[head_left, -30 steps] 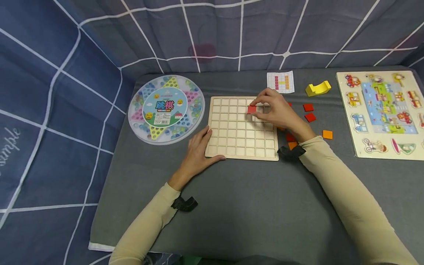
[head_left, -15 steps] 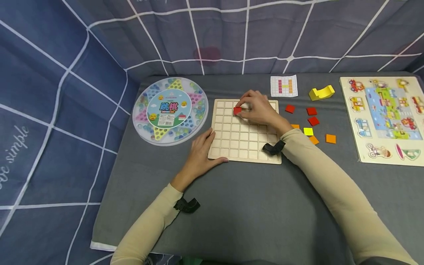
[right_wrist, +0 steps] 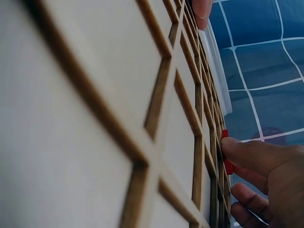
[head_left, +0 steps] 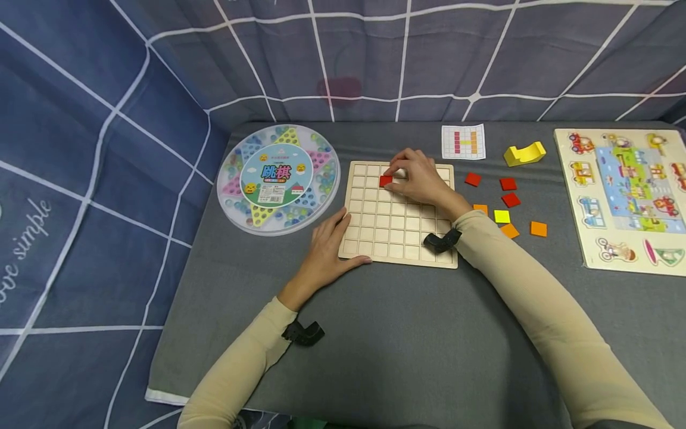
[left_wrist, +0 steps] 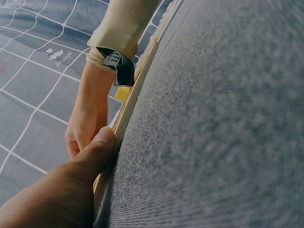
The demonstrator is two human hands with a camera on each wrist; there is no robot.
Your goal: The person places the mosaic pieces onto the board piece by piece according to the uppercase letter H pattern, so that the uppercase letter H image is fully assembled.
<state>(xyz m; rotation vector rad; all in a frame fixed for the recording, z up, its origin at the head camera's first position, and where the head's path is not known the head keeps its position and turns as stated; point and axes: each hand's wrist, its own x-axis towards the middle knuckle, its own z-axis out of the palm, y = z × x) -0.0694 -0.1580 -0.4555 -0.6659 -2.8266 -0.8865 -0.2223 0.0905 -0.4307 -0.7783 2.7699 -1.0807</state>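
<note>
A pale wooden grid board (head_left: pixel 388 235) lies on the grey cloth. My right hand (head_left: pixel 420 180) reaches over its upper part and pinches a red square tile (head_left: pixel 385 181) between thumb and fingers, at a cell in the upper left of the grid. Seen from the right wrist, the red tile (right_wrist: pixel 228 162) stands edge-on at the board's surface under the thumb. My left hand (head_left: pixel 321 245) rests at the board's lower left corner, fingers along the left side and thumb along the front edge. In the left wrist view, the thumb (left_wrist: pixel 102 142) presses against the board's rim.
Loose red tiles (head_left: pixel 508 184), orange tiles (head_left: pixel 538 229) and a yellow tile (head_left: pixel 502 216) lie right of the board. Behind them are a printed pattern card (head_left: pixel 463 142) and a yellow arched block (head_left: pixel 524 154). A round Chinese checkers set (head_left: pixel 278 179) lies left, a picture puzzle (head_left: pixel 627 202) far right.
My right hand has carried the red tile leftward across the board and come down at a cell, barely moving in the last half second. The left hand has stayed at the corner.
</note>
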